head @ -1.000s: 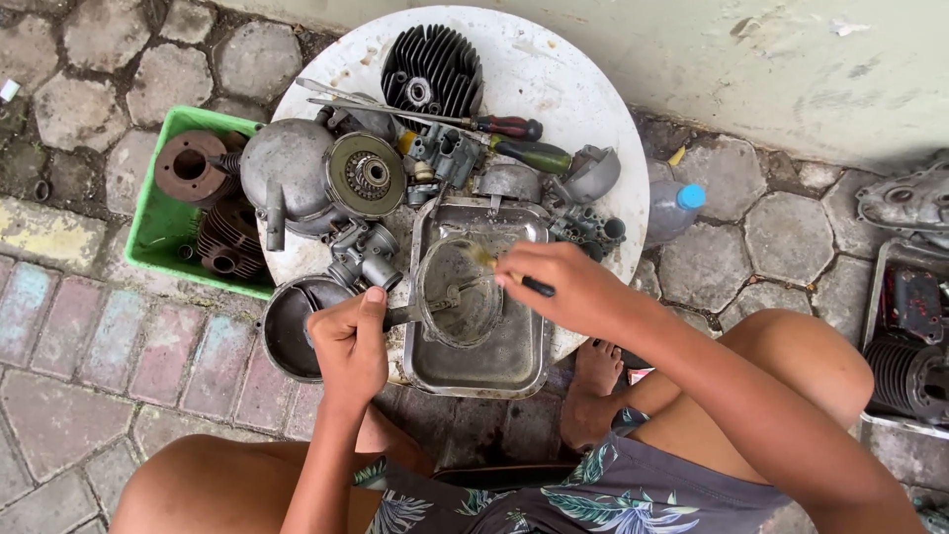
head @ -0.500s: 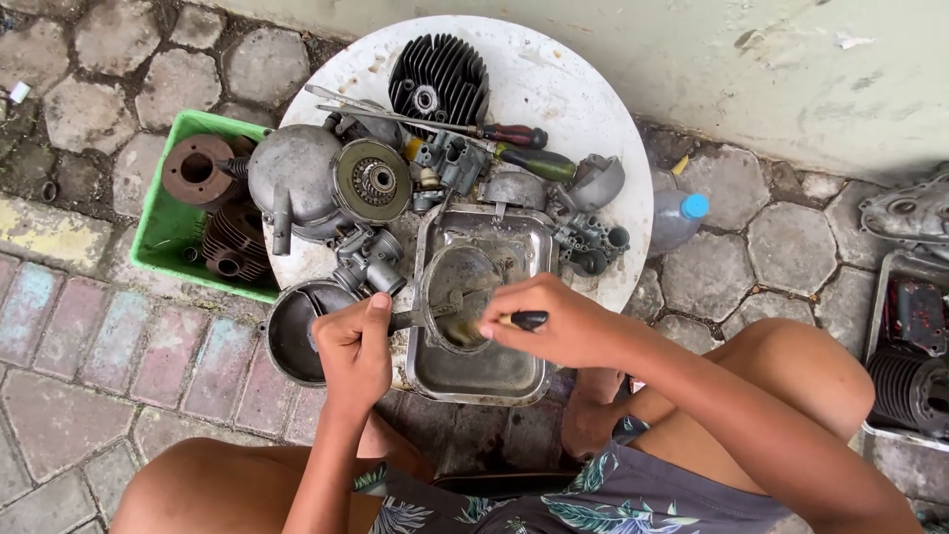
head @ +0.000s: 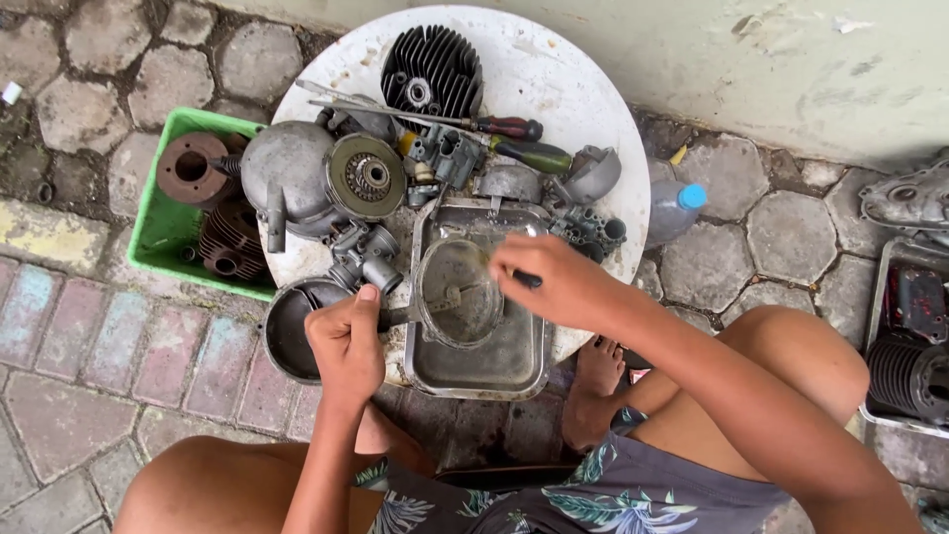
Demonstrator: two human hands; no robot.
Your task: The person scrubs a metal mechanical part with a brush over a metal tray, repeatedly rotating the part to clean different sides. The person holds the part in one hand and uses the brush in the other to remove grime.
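Note:
My left hand (head: 345,343) grips the side stub of a round grey metal engine cover (head: 458,293) and holds it over a square steel tray (head: 474,368). My right hand (head: 554,283) is closed on a dark-handled brush whose tip lies against the cover's inner face. The tray sits at the near edge of a round white table (head: 554,69). Most of the brush is hidden by my fingers.
On the table lie a finned black cylinder head (head: 431,67), a grey casing with flywheel (head: 321,178), carburettor parts (head: 364,253), and two screwdrivers (head: 514,138). A green crate (head: 163,229) of parts stands left, a dark bowl (head: 289,331) near it, a plastic bottle (head: 676,206) right.
My right hand has shifted from the cover's upper right down to its lower edge and back up, moving the brush across the inside. My left hand keeps its hold.

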